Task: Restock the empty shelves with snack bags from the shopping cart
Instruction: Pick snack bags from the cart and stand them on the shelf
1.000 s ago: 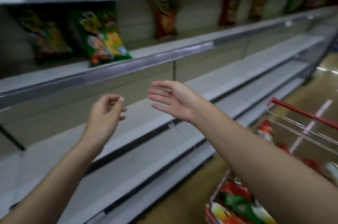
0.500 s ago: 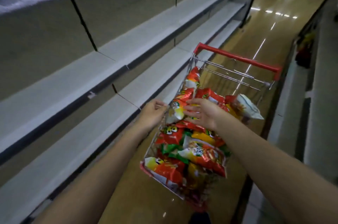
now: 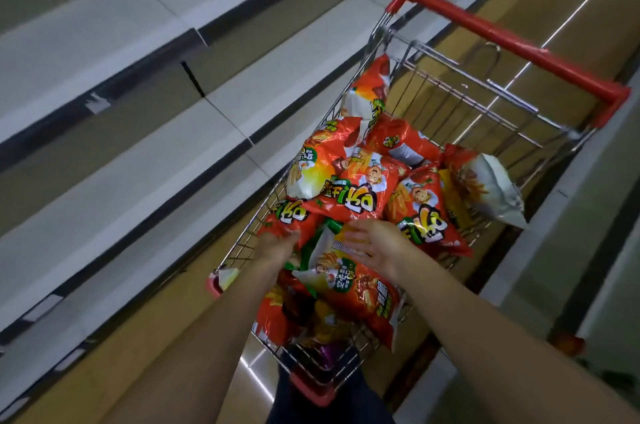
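Observation:
A wire shopping cart [image 3: 460,91] with a red handle [image 3: 505,38] stands in the aisle, heaped with several red and orange snack bags [image 3: 353,188]. Both my hands reach into its near end. My right hand [image 3: 375,243] lies with straight, spread fingers on top of a red, white and green snack bag [image 3: 349,281]. My left hand [image 3: 278,245] touches the left edge of that same bag, next to another red bag [image 3: 294,217]; its fingertips are partly hidden among the bags. Bare grey shelves [image 3: 131,188] run along the left.
The shelf tiers step down to the tan floor [image 3: 180,316] beside the cart's left side. Another shelving unit's pale base [image 3: 554,250] runs along the right of the cart. A white-backed bag [image 3: 491,188] hangs over the cart's right rim.
The view has tilted down from the shelves to the cart. Both hands have dropped from shelf height into the cart and moved nearer, onto a bag at its near end.

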{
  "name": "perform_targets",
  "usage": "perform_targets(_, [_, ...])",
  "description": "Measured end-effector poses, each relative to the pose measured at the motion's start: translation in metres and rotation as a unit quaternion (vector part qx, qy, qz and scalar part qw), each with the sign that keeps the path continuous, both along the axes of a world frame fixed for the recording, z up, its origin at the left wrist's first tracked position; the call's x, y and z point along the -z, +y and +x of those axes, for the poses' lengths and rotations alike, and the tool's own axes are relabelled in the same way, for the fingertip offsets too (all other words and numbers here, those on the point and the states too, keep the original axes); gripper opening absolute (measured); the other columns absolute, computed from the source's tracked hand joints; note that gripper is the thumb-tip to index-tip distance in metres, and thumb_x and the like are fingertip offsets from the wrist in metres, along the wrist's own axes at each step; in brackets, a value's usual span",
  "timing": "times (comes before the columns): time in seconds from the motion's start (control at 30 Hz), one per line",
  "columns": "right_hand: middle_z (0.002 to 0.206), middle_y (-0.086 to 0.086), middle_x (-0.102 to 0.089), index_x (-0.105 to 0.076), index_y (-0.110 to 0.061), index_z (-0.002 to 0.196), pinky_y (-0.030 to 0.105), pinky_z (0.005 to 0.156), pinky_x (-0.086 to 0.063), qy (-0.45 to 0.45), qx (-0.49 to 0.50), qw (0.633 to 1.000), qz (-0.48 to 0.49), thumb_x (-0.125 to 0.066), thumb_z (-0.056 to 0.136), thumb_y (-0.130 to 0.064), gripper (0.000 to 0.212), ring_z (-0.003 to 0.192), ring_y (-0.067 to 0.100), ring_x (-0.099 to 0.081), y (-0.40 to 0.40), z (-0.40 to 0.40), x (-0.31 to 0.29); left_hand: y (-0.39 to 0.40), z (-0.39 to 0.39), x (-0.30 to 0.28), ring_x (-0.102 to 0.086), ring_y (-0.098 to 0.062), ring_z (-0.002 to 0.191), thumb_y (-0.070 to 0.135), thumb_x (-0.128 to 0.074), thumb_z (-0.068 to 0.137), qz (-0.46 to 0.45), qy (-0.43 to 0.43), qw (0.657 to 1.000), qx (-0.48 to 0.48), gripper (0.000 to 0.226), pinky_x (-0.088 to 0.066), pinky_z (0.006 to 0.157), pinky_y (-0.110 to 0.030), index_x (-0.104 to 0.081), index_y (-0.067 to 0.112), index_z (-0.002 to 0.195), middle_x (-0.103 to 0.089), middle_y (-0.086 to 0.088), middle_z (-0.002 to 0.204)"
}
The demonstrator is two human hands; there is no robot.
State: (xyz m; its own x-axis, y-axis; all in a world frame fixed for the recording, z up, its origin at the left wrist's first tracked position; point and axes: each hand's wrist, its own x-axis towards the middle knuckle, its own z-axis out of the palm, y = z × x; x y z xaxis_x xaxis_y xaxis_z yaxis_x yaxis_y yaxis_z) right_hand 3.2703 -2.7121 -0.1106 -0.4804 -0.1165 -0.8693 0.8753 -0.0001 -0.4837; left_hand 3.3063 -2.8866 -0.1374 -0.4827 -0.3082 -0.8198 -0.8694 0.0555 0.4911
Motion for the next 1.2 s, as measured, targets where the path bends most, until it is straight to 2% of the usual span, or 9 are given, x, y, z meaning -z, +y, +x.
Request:
perform_targets(0.07, [0.123,0.012,-0.062,-0.052,-0.006,0.132,0.038,0.096,-0.05,-0.007,-0.007,1.0,0.006,-0.051,0.1,-0.019,0.034,0.11,0.025,-0.061,-0.007,-0.002,0.014,0.0,-0.01,0.01,-0.048,-0.033,0.127,0.043,-0.063,0.089,0.013,0.001,0.999,-0.031,0.07,-0.04,0.108,-0.048,-0.035,0.006,0.141,-0.049,-0.013,0.139])
perform_targets(0.17, [0.119,0.013,-0.064,-0.058,-0.006,0.122,0.036,0.093,-0.051,-0.011,-0.013,1.0,0.014,-0.051,0.1,-0.015,0.025,0.108,0.024,-0.061,-0.016,-0.001,0.028,0.002,-0.022,0.023,-0.046,-0.034,0.13,0.041,-0.068,0.085,0.046,-0.005,0.995,-0.088,0.078,-0.041,0.107,-0.048,-0.029,0.007,0.144,-0.046,-0.013,0.142])
perform_targets(0.3, [0.115,0.014,-0.065,-0.059,0.001,0.123,0.032,0.089,-0.052,0.004,-0.023,0.999,0.024,-0.052,0.099,-0.012,0.028,0.104,0.023,-0.062,-0.029,0.0,0.039,-0.001,-0.026,0.038,-0.06,-0.029,0.112,0.02,-0.07,0.086,0.047,0.013,0.992,-0.116,0.036,-0.048,0.099,-0.045,-0.057,0.012,0.119,-0.062,-0.006,0.125])
perform_targets(0.4, [0.117,0.016,-0.065,-0.057,0.003,0.125,0.032,0.091,-0.053,0.011,-0.028,0.999,0.03,-0.056,0.098,-0.02,0.035,0.108,0.026,-0.062,-0.042,0.0,0.042,-0.006,-0.025,0.037,-0.067,-0.023,0.092,0.017,-0.072,0.085,0.059,0.026,0.991,-0.115,0.019,-0.055,0.086,-0.036,-0.059,0.016,0.099,-0.067,-0.005,0.105])
perform_targets(0.63, [0.11,0.007,-0.066,-0.054,-0.01,0.131,0.022,0.068,-0.052,0.025,-0.009,0.999,0.025,-0.057,0.096,-0.041,0.047,0.091,0.019,-0.065,-0.063,-0.004,0.037,-0.012,-0.031,0.015,-0.07,-0.015,0.077,0.02,-0.07,0.087,0.056,0.056,0.997,-0.014,0.008,-0.056,0.057,-0.017,-0.066,0.013,0.091,-0.073,-0.009,0.101])
perform_targets(0.73, [0.1,0.006,-0.067,-0.054,-0.008,0.126,0.029,0.08,-0.054,0.011,0.026,0.999,0.016,-0.059,0.094,-0.04,0.045,0.093,0.021,-0.066,-0.061,-0.003,0.038,-0.028,-0.035,-0.003,-0.065,-0.015,0.077,0.017,-0.068,0.088,0.044,0.02,0.996,0.074,0.013,-0.054,0.055,-0.017,-0.061,0.009,0.097,-0.067,-0.007,0.099])
perform_targets(0.83, [0.114,0.009,-0.066,-0.046,-0.011,0.134,0.034,0.092,-0.051,-0.006,0.051,0.999,-0.013,-0.069,0.088,-0.038,0.058,0.107,0.025,-0.064,-0.058,-0.005,0.036,-0.059,-0.033,-0.022,-0.059,-0.01,0.071,0.021,-0.064,0.091,-0.008,-0.021,0.98,0.198,0.016,-0.047,0.046,-0.014,-0.058,0.01,0.101,-0.062,-0.002,0.089])
perform_targets(1.0, [0.12,0.009,-0.065,-0.044,-0.014,0.137,0.045,0.094,-0.053,-0.035,0.057,0.997,-0.043,-0.078,0.077,-0.041,0.074,0.11,0.029,-0.062,-0.057,-0.009,0.034,-0.105,-0.012,-0.044,-0.067,-0.022,0.094,0.027,-0.065,0.089,-0.017,-0.036,0.959,0.28,0.022,-0.055,0.081,-0.032,-0.066,0.012,0.105,-0.07,-0.008,0.103])
perform_targets(1.2, [0.126,0.019,-0.058,-0.04,-0.008,0.14,0.052,0.093,-0.051,-0.117,-0.065,0.982,-0.133,-0.076,0.067,-0.054,0.093,0.11,0.037,-0.06,-0.044,-0.014,0.029,-0.152,0.013,-0.071,-0.07,-0.016,0.093,0.016,-0.068,0.086,-0.038,0.056,0.946,0.316,0.02,-0.054,0.086,-0.033,-0.075,0.017,0.105,-0.076,0.001,0.096])
